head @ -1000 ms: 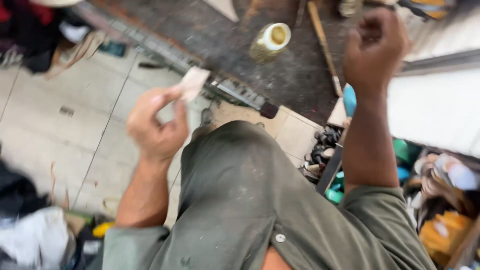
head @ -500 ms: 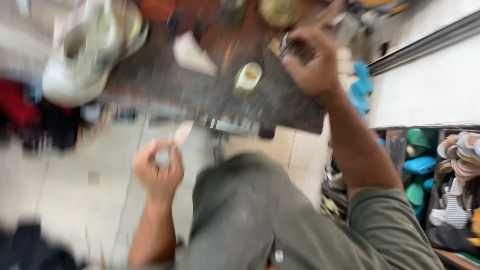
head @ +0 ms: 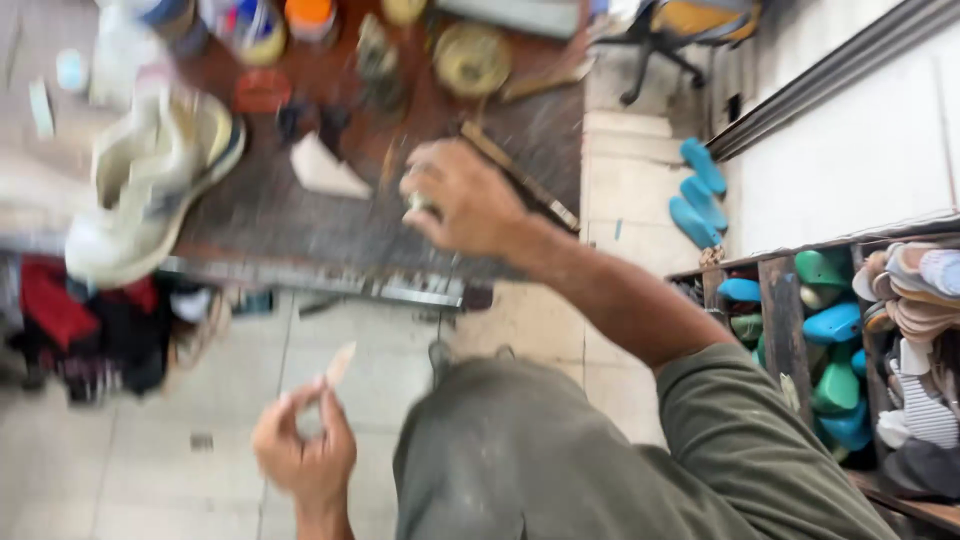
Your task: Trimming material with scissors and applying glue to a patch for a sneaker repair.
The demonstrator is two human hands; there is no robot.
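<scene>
My right hand (head: 462, 200) reaches out over the dark workbench (head: 300, 240). Its fingers are curled round a small pale jar (head: 420, 203), which the hand mostly hides. My left hand (head: 305, 452) is low, over the tiled floor beside my knee. It pinches a small thin pale piece (head: 340, 364) between thumb and fingers. A white wedge-shaped scrap (head: 325, 170) lies on the bench just left of my right hand. A long thin tool (head: 520, 178) lies just to its right. The picture is blurred.
A worn white sneaker (head: 150, 185) lies at the bench's left. Pots, a round tin (head: 470, 57) and bottles crowd the far edge. Blue shoe lasts (head: 698, 190) lie on the floor. A shelf (head: 775, 300) at right holds lasts and soles. Red cloth (head: 55, 300) sits under the bench.
The view has swung down and left. My right hand came from the bench's far side onto the small jar. My left hand sank lower, still pinching the pale piece.
</scene>
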